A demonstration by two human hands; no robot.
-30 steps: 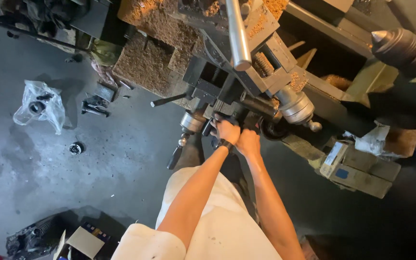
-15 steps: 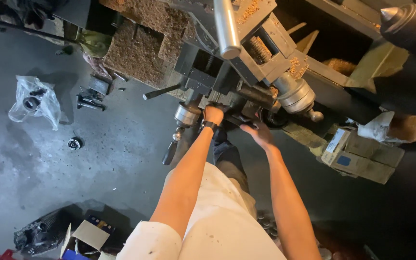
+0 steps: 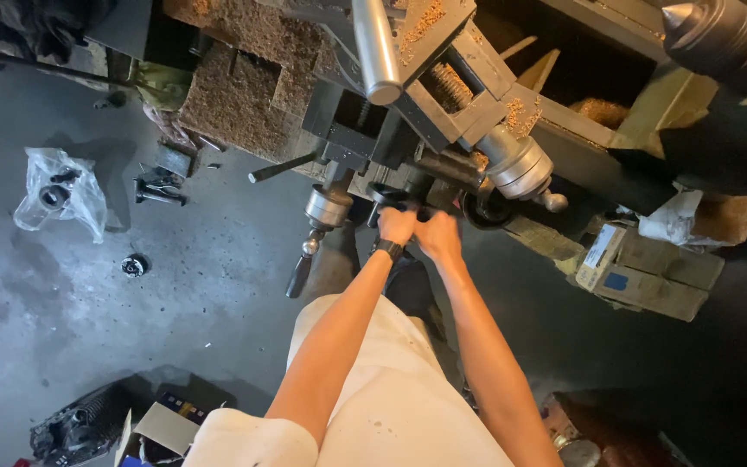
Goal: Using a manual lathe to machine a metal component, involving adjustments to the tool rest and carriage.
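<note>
Grey concrete floor (image 3: pixel 175 285), stained and dusty, fills the left half of the frame. At the far left a clear plastic bag (image 3: pixel 60 192) holding dark metal parts is seen lying on it, and just below and to its right a small round metal part (image 3: pixel 134 265) lies alone. Further right, a few dark tools (image 3: pixel 159 186) are scattered near the foot of the machine. In the lower left corner a dark engine-like part (image 3: pixel 75 424) and an open cardboard box (image 3: pixel 162 428) are seen side by side.

Along the top of the frame a lathe (image 3: pixel 443 95) is seen, with heaps of brown shavings (image 3: pixel 235 86) lying on it at the upper left. A shiny steel bar (image 3: pixel 376 52) points toward the camera at top centre. Below it a crank handle (image 3: pixel 315 233) with a dark grip hangs down at a slant.

Just right of that, at the centre, a black handwheel (image 3: pixel 404 197) on the front of the lathe is gripped by both hands. The left hand (image 3: pixel 397 225), with a dark watch at the wrist, is closed around its rim. The right hand (image 3: pixel 439 238) lies just beside it, fingers curled over the same wheel. A round silver dial (image 3: pixel 516 164) is seen right of the hands.

At the right, cardboard boxes (image 3: pixel 650 277) are stacked on the floor under the lathe.
</note>
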